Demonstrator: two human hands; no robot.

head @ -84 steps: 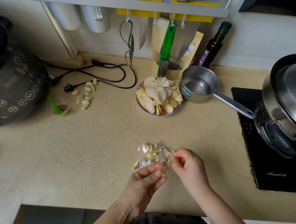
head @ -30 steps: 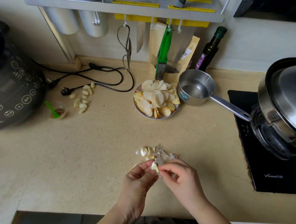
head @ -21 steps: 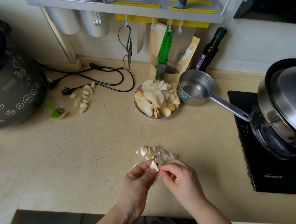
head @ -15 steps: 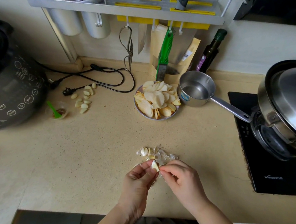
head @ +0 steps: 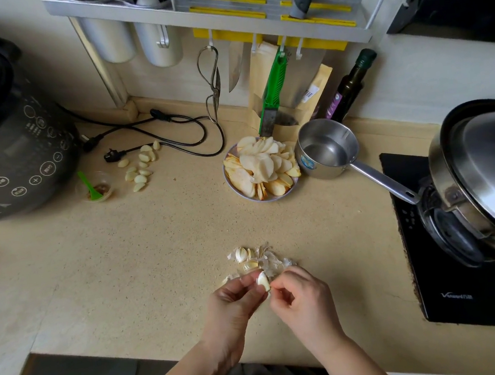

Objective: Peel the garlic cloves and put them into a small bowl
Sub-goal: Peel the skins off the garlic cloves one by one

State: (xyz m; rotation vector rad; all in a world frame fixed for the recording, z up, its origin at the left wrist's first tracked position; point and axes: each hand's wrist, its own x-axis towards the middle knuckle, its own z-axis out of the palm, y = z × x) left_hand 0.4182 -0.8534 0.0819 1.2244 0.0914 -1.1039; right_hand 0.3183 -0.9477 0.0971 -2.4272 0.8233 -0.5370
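L hand (head: 232, 303) pinches garlic clove (head: 262, 280) | R hand (head: 302, 299) picks skin — over peel pile (head: 266, 260)

Speckled beige countertop (head: 144, 259) against pale wall (head: 430, 76), soft daylight

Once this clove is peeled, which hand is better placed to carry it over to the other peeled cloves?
Probably the left hand. It already grips the garlic clove, and the peeled cloves lie far left beside the small bowl. The right hand only picks at the skin and would have to reach across.
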